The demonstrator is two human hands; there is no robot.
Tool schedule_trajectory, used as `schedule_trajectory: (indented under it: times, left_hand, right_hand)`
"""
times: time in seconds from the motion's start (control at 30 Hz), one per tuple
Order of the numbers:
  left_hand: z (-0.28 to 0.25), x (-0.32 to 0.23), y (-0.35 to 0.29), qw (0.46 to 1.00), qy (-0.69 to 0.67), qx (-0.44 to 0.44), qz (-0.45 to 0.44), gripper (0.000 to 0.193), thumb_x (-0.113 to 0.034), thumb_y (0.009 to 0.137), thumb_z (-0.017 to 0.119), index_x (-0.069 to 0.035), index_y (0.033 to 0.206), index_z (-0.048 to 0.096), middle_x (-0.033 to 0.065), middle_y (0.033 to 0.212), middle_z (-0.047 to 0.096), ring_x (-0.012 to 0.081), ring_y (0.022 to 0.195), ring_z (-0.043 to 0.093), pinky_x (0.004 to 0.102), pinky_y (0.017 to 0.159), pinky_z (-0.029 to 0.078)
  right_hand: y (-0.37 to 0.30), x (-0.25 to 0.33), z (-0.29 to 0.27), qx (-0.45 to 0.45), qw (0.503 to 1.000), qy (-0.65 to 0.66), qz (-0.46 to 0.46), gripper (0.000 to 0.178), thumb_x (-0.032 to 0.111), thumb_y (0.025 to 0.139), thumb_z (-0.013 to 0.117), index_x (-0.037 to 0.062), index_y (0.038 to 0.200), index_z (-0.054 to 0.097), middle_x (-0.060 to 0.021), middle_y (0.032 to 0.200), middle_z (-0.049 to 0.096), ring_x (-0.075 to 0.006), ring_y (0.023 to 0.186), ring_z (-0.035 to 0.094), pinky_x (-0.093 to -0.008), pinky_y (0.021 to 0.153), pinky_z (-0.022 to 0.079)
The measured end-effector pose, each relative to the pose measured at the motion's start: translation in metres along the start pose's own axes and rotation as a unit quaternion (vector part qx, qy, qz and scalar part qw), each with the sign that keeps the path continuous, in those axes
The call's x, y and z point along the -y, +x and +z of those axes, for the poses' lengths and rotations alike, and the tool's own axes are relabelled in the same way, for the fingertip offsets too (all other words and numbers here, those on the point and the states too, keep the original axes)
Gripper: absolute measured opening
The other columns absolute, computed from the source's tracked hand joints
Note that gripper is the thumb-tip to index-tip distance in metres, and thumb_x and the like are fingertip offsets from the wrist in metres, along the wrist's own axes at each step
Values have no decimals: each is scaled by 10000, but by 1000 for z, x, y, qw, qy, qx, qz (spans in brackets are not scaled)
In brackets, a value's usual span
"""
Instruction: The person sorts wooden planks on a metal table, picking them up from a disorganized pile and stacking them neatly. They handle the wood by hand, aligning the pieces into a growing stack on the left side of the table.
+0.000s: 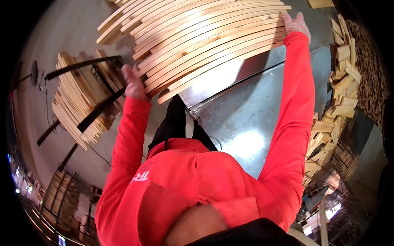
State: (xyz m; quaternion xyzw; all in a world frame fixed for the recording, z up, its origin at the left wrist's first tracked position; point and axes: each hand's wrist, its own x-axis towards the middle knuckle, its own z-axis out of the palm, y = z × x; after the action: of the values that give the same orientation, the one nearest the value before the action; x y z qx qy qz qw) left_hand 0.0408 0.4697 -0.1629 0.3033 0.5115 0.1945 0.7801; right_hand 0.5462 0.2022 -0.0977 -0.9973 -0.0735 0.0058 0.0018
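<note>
"Shiny grey metal tabletop (pixel 242 110) spreads between the nearest wooden strips and the red right sleeve (pixel 298 94), a dark seam slanting across it. Where do the wooden strips (pixel 209 47) sit?"

"Side by side over its far part. Their staggered left ends jut past its left corner, above the concrete floor (pixel 88 28); the right ends run nearly even."

"And the fingers?"

"On the left hand (pixel 135 84), loosely bent at the staggered ends; I cannot tell whether they grasp a strip. On the right hand (pixel 297 27), spread and unclenched against the even ends."

"Room at the sides?"

"Black bars (pixel 100 110) cross a stack of strips (pixel 74 106); one ends beside the left wrist in view, how far below is unclear. Wood offcuts (pixel 344 86) heap beyond the tabletop's right edge."

"What's hidden?"

"Upper border crops the farthest strips; the lower right is dim and blurred."
</note>
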Motion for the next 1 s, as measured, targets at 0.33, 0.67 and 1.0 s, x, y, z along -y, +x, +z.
schedule_trajectory:
  times: [0.33, 0.67, 1.0]
  left_hand:
    - [23, -5, -1, 998, 51, 41, -8, 858, -773, 798, 465, -84, 1308, 505, 78, 1234, 601, 232, 1091, 610, 402, 962, 488]
    - [76, 1, -19, 977, 170, -37, 125, 850, -717, 883, 359, -46, 1405, 382, 141, 1315, 537, 257, 1129, 584, 379, 947, 488]
    - [65, -15, -48, 990, 124, -37, -56, 875, -731, 875, 381, -57, 1432, 370, 96, 1402, 485, 194, 1238, 516, 351, 1023, 433]
  right_hand:
    - [-18, 2, -38, 28, 978, -76, -192, 654, 695, 885, 355, 354, 1443, 376, -59, 1352, 552, -266, 1314, 446, -468, 1151, 116]
    - [-61, 73, -60, -44, 971, 47, -229, 653, 538, 909, 435, 155, 1436, 396, -172, 1220, 606, -336, 1202, 529, -394, 1025, 384]
    - [42, -25, 1, 41, 974, 180, -134, 543, 445, 965, 333, 67, 1309, 518, -82, 1103, 689, -263, 1080, 606, -353, 954, 427]
